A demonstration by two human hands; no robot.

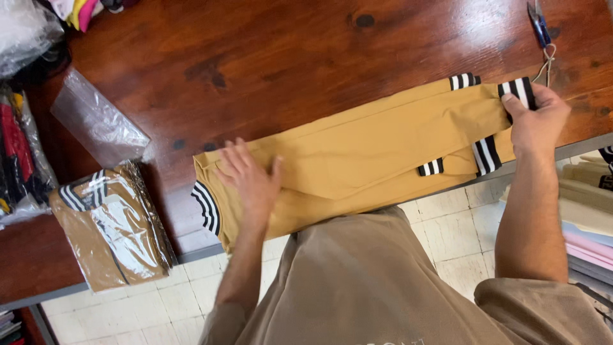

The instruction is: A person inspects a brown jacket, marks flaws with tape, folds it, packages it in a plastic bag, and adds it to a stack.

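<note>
Head view, listed from the near edge outward. Person's tan shirt front is filling the bottom of the picture, with pale floor tiles showing on either side. Wooden table (268,57) is carrying all items. Mustard shirt (383,147), folded lengthwise into a long band, is lying across the near edge of the table, its striped collar (206,206) pointing left and its black-and-white striped cuffs gathering at the right end. Left hand (250,179) is pressing flat on the shirt just beside the collar, fingers spread open, gripping nothing. Right hand (535,118) is sitting at the opposite end, fingers closing over a striped cuff (518,91) and pinning it to the cloth. Hands are lying well apart, the shirt stretching between them. Bagged shirt (108,223) of the same colour is resting at the near left edge. Empty clear bag (96,118) is lying just beyond it. Blue scissors (539,25) are lying at the far right.
</note>
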